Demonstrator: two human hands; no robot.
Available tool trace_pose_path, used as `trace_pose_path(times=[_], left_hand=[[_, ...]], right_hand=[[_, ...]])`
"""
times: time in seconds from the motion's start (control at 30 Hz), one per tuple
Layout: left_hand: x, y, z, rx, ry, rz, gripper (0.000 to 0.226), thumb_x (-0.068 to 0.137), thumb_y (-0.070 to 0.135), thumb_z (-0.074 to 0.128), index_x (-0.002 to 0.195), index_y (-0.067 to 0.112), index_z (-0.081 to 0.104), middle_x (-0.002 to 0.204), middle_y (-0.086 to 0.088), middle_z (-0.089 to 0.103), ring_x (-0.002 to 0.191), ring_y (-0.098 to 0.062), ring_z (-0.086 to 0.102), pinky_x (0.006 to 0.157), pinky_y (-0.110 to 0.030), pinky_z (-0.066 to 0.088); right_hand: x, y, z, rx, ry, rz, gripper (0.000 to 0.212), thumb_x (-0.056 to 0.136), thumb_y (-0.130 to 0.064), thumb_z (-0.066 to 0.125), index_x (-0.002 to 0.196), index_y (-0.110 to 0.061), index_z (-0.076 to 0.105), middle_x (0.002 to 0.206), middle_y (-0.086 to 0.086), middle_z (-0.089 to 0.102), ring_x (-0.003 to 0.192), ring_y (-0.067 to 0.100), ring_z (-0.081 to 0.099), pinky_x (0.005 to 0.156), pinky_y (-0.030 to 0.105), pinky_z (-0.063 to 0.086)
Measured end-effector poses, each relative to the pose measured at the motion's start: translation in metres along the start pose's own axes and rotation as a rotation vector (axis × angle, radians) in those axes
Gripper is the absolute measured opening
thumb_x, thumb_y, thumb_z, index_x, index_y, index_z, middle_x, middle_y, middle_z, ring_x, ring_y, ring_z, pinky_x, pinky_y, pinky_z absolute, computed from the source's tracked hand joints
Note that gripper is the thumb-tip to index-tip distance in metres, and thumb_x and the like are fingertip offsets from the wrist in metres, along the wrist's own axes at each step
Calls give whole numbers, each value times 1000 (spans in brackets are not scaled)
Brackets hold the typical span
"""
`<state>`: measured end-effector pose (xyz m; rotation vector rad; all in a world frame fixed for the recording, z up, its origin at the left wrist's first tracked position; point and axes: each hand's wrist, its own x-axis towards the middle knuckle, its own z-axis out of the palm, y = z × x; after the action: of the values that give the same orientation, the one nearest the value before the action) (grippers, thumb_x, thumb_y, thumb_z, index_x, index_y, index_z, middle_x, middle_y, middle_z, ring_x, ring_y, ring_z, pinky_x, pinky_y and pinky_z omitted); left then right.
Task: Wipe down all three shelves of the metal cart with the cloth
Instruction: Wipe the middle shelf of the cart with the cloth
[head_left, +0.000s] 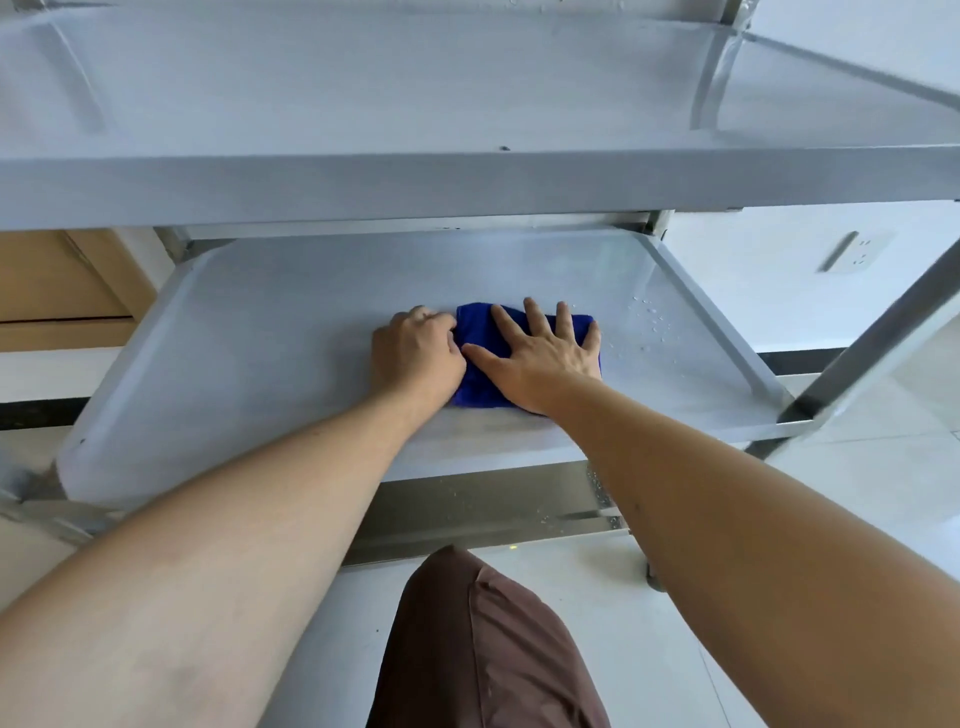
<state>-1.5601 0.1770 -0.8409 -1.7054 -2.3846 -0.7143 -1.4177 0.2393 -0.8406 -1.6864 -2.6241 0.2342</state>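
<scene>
A folded blue cloth (480, 387) lies on the middle shelf (249, 353) of the metal cart. My right hand (540, 353) lies flat on it with fingers spread and straight, pressing it onto the shelf. At the cloth's left edge, my left hand (415, 353) has its fingers curled and grips that edge. The top shelf (415, 93) fills the upper part of the view. Below, only the front strip of the bottom shelf (488, 509) shows between my forearms.
Water droplets (652, 319) dot the middle shelf to the right of the cloth. A slanted cart leg (872, 338) stands at the right. My knee in brown fabric (483, 644) is in front of the cart. Behind it are a white wall with a socket (852, 252) and a wooden panel (52, 280).
</scene>
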Motion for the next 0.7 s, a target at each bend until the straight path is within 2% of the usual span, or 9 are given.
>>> trace_pose_path(times=[0.13,0.27,0.4,0.5,0.7], left_hand=[[-1,-1,2,-27,49,-11,24,88,14,48,100,9,68,101,-11,68,93,-35,59,76,-41,48],[-3,2,2,31,51,28,18,87,18,46,97,11,60,92,-9,63,86,-31,57,71,-37,40],[-3,2,3,24,43,-1,14,88,20,44,91,16,57,94,-6,62,89,-27,55,75,-37,41],[-2,1,6,48,21,-9,23,88,22,43,99,19,63,100,-3,62,95,-24,55,80,-38,42],[1,1,7,58,-7,-25,26,89,24,43,98,19,67,103,0,62,99,-22,55,85,-38,43]], right_hand=[[45,-6,-2,20,29,-16,87,75,-90,10,153,-51,9,168,-7,5,152,31,-7,114,63,-9],[95,-15,-5,27,36,-1,87,74,-89,15,152,-51,14,167,-5,9,152,33,-3,113,64,-6],[143,-25,-11,7,50,12,83,78,-86,17,152,-48,18,166,-2,15,151,35,2,113,65,-1],[168,-33,-15,7,50,27,82,80,-84,16,153,-47,17,166,-1,15,152,36,2,113,65,0],[173,-34,-15,17,58,22,82,80,-84,15,153,-47,15,167,-1,11,152,36,1,115,65,-2]])
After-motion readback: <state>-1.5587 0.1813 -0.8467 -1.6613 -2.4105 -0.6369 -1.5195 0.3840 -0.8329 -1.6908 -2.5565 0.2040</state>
